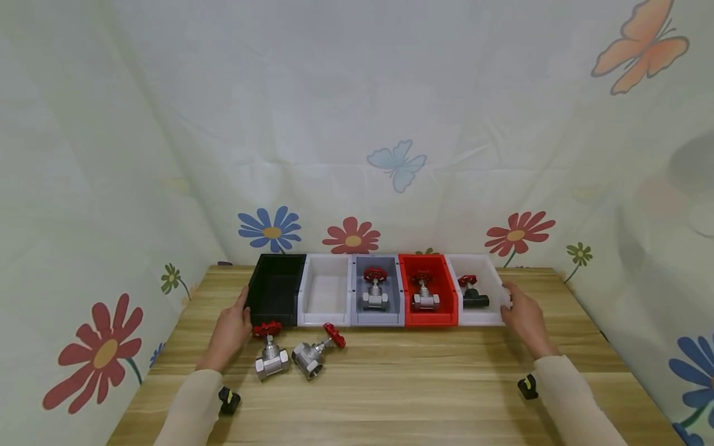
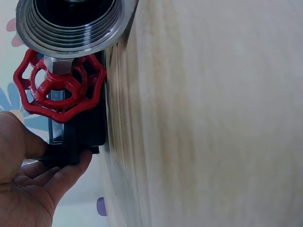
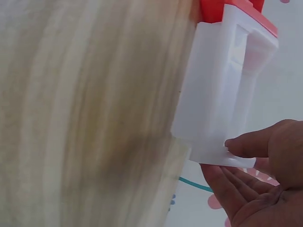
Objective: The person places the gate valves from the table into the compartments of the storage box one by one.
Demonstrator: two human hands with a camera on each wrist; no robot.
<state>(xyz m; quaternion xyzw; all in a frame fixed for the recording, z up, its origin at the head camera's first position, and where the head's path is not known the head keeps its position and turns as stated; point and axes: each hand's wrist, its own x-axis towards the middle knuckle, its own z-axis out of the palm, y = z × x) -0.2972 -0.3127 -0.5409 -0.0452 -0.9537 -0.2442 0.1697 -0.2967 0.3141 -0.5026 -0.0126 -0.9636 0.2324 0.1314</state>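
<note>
At twelve, we see row of five bins [image 1: 378, 319], long axis nine to three o'clock: left hand [image 1: 231, 331] pinches black bin [image 1: 273, 291] at nine, right hand [image 1: 526, 317] pinches end white bin [image 1: 484, 319] at three, equally near. At seven, near left hand, red-wheeled valve [image 1: 271, 360] and second valve [image 1: 308, 359] lie on wooden table [image 1: 424, 384], crowding black bin's front. Three more valves [image 1: 426, 301] sit inside bins.

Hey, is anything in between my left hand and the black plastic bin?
Nothing visible: your left hand pinches the black plastic bin directly. A silver metal valve with a red handwheel sits just in front of that bin, but not between them.
</note>
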